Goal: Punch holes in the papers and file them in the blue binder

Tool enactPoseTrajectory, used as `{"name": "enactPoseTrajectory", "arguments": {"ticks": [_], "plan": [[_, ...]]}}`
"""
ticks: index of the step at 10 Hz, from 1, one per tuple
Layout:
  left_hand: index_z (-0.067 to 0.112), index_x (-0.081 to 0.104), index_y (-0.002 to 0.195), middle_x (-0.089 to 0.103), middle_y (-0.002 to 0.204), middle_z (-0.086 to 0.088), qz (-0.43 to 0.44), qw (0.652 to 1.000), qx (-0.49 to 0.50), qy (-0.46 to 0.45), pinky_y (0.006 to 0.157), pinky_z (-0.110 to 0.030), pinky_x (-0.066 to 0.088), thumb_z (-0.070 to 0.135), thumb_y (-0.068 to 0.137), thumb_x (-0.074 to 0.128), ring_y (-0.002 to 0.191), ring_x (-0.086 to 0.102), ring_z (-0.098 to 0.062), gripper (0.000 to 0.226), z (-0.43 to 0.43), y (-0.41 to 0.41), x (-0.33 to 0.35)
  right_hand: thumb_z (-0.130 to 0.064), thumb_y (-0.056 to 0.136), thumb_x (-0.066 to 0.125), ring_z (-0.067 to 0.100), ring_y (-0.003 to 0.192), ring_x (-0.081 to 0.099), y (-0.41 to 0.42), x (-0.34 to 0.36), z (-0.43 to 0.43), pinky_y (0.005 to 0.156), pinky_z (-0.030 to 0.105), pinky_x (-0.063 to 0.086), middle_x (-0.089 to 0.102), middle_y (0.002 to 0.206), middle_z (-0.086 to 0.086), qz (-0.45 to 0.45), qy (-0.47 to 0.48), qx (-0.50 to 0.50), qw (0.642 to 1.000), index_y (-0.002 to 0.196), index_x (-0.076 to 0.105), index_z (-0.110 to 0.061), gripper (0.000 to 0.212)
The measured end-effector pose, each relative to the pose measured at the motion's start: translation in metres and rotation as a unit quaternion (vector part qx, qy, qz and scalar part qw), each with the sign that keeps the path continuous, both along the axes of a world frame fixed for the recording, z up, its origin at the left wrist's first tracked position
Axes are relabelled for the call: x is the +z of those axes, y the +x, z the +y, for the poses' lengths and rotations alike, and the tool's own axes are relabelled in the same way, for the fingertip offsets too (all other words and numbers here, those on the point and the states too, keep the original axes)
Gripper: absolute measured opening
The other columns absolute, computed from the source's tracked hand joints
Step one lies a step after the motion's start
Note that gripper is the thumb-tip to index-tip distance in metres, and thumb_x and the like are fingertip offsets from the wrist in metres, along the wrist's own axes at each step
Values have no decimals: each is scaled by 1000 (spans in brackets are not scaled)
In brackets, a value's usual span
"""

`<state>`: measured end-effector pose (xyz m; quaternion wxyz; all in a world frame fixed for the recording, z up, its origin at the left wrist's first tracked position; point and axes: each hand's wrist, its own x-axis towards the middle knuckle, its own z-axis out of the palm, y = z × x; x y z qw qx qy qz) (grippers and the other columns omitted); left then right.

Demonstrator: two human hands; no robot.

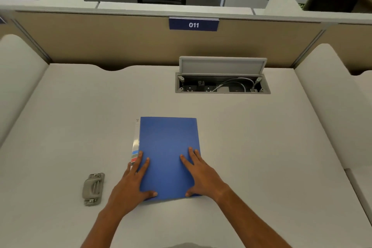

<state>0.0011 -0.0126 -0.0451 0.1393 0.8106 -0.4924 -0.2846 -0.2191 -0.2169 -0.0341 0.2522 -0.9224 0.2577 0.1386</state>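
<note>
Two bare hands lie flat on a closed blue binder (168, 153) at the lower middle of the frame. The binder rests on the pale worktop (261, 137), its long edges running away from the camera. Along its left edge a strip of white sheet with blue, grey and red bands (135, 152) sticks out from under the cover; whether this is the papers or a spine label cannot be told.

The left hand (130, 185) presses on the lower left part of the cover, fingers spread and pointing up the frame, thumb stretched along the bottom edge toward the middle. Its outer fingers overlap the banded strip. The right hand (203, 175) lies on the lower right part of the cover, fingers spread and angled toward the upper left, thumb reaching along the bottom edge toward the other thumb. Neither hand has a closed grip on anything: both palms are open and laid flat on the cover, with nothing pinched between fingers and thumb.

Left of the binder, apart from it and near the left forearm, a grey hole punch (93, 189) sits on the worktop, lying lengthwise up the frame.

Higher up, right of centre, a cable box (222, 84) is sunk in the worktop with its grey lid tipped up; sockets and a white cable show inside. Behind it stands a beige partition (100, 40) carrying a blue plate that reads 011 (193, 24). White dividers rise at both sides of the frame.
</note>
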Motion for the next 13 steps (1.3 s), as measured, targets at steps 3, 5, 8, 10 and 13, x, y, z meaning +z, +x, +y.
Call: {"name": "enactPoseTrajectory", "arguments": {"ticks": [3, 5, 8, 10, 13], "plan": [[35, 7, 167, -20, 172, 18, -29, 998, 52, 21, 122, -55, 35, 86, 66, 61, 161, 12, -39, 125, -55, 91, -8, -52, 72, 92, 29, 164, -17, 108, -8, -59, 123, 47, 41, -23, 177, 4, -14, -19, 31, 999, 171, 0, -28, 137], [39, 11, 165, -17, 171, 26, 5, 997, 71, -18, 118, -46, 42, 68, 69, 83, 163, 10, -25, 123, -96, 160, -10, -52, 70, 94, 27, 165, -15, 175, -12, -106, 124, 47, 38, -20, 178, 4, -25, -14, 24, 999, 171, 6, -27, 136], [35, 8, 166, -15, 173, 18, -18, 998, 50, -27, 122, -37, 36, 65, 72, 84, 162, 9, -19, 125, -144, 225, -15, -57, 70, 92, 25, 165, -15, 235, -17, -153, 126, 46, 36, -19, 178, 2, -24, -12, 18, 999, 170, 7, -29, 135], [32, 7, 167, -18, 172, 17, -45, 998, 47, -6, 124, -36, 34, 70, 70, 80, 161, 12, -21, 127, -161, 234, -11, -58, 70, 91, 26, 165, -15, 245, -14, -164, 127, 47, 33, -19, 178, 3, -16, -18, 14, 1000, 171, 6, -29, 135], [33, 41, 155, 18, 175, 9, -282, 958, -21, -41, 95, -73, 46, 90, 34, 59, 164, -3, -25, 135, -167, 247, 1, -29, 97, 71, 29, 165, 14, 231, 19, -171, 129, 43, 27, -23, 175, 10, -41, -93, 3, 995, 170, 18, -23, 91]]}}
